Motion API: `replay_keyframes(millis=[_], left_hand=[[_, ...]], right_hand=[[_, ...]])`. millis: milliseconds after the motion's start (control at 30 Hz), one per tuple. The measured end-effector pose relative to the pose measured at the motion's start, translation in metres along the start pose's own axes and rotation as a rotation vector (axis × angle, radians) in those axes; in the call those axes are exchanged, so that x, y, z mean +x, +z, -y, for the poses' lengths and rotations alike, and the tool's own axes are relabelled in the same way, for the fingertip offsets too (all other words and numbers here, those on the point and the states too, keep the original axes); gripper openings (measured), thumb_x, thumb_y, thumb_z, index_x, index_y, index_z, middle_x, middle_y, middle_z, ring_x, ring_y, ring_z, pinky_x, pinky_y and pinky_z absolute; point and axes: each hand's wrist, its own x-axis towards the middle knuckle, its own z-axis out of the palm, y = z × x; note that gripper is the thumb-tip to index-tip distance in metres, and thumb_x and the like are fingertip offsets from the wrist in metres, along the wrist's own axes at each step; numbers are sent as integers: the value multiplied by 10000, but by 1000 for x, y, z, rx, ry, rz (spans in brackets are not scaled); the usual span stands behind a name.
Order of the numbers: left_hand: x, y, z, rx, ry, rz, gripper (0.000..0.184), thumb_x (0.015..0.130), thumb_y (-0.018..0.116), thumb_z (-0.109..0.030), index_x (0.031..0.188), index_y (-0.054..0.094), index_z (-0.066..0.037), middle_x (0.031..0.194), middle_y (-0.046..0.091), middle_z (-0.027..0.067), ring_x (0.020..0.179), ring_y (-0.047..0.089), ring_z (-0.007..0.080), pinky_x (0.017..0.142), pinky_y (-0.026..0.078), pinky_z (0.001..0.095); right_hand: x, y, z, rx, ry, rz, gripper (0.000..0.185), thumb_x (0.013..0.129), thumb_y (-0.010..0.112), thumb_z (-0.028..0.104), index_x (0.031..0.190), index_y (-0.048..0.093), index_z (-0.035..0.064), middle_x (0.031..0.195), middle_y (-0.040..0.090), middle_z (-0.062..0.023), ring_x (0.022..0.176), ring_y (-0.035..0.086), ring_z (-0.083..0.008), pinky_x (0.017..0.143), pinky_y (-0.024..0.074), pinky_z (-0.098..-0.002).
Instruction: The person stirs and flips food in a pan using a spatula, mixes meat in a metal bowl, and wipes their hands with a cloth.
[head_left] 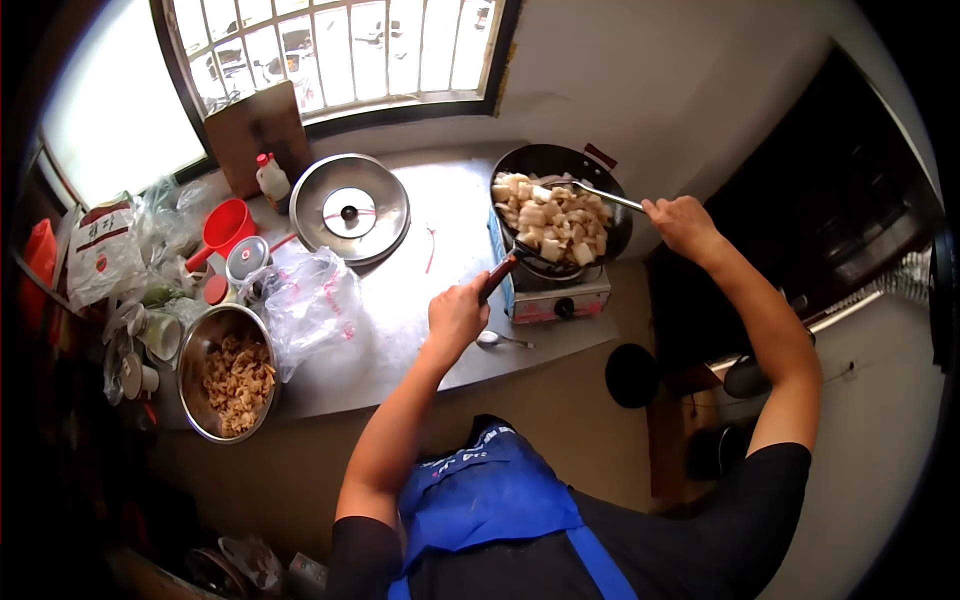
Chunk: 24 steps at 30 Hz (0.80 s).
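Observation:
In the head view, my left hand point(458, 318) is closed round the dark handle point(497, 278) of a black wok point(545, 159). My right hand point(682, 226) grips the end of a long metal cooking utensil point(612, 198), whose head is buried among the food. A heap of pale, chunky food pieces point(552, 216) fills much of the wok; their exact kind is unclear. The wok sits on a portable gas stove point(535, 308) with a black knob. A spoon point(490, 339) lies on the counter near my left hand.
On the metal counter point(410, 340) are a steel pot lid point(310, 213), a crumpled plastic bag point(318, 305), a red dipper point(228, 223) and a bottle point(271, 180). A steel bowl point(190, 365) of browned food stands at the front left edge. A barred window point(340, 55) is behind.

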Motion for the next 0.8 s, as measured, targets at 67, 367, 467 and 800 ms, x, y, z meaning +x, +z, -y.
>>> replay_keyframes(millis=[67,367,467,800], left_hand=[[-1,-3,-2,-32,-6,11,565,807,725,-213,1359,606,-224,835,714,192,774,707,393,721,567,499],[11,2,-1,-7,73,22,457,855,744,-457,1071,650,-66,834,723,175,798,708,377,707,549,477],[15,5,-4,1,54,34,389,849,766,-384,961,634,-37,818,720,184,783,705,385,689,543,482],[18,-3,-3,-57,-17,111,360,799,662,-198,1145,646,-98,869,724,211,817,710,412,752,560,511]], right_hand=[[-23,-10,5,12,81,-32,322,934,576,85,1240,675,73,830,687,-86,752,704,-263,690,573,-391],[-89,-91,-13,270,236,-33,268,954,648,257,1188,738,161,841,705,-99,778,681,-310,724,540,-437],[-93,-121,7,206,205,84,236,963,638,242,1155,746,156,822,698,-82,747,679,-292,699,537,-424],[-69,-117,45,199,-16,285,185,897,673,168,1055,735,94,764,694,-116,763,695,-318,687,541,-445]])
